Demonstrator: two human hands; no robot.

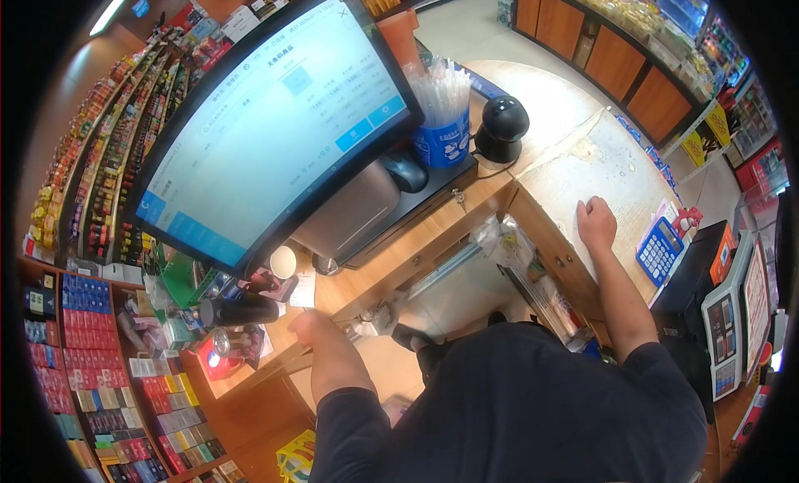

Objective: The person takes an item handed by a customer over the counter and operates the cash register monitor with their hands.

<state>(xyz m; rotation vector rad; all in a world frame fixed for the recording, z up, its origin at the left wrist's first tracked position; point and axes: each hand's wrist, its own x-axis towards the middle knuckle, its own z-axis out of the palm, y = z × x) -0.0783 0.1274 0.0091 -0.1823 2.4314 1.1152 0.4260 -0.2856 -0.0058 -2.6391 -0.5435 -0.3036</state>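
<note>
My right hand [596, 223] rests on the worn white counter top [626, 179], its fingers curled into a fist with nothing showing in it. A blue calculator [660, 251] lies to the right of that hand, apart from it. On the other side, my left hand [306, 327] is at the edge of the wooden desk [333, 293], close to a white slip of paper [303, 291]. Its fingers are mostly hidden, so its grip cannot be made out. Near it are a dark cylindrical bottle [240, 311] and a pale paper cup [283, 262].
A large lit monitor [283, 125] stands at the upper left. Beside it are a blue tub of straws [442, 141], a mouse [405, 173] and a black domed device [502, 126]. A scale [726, 333] stands far right. Stocked shelves [96, 350] line the left.
</note>
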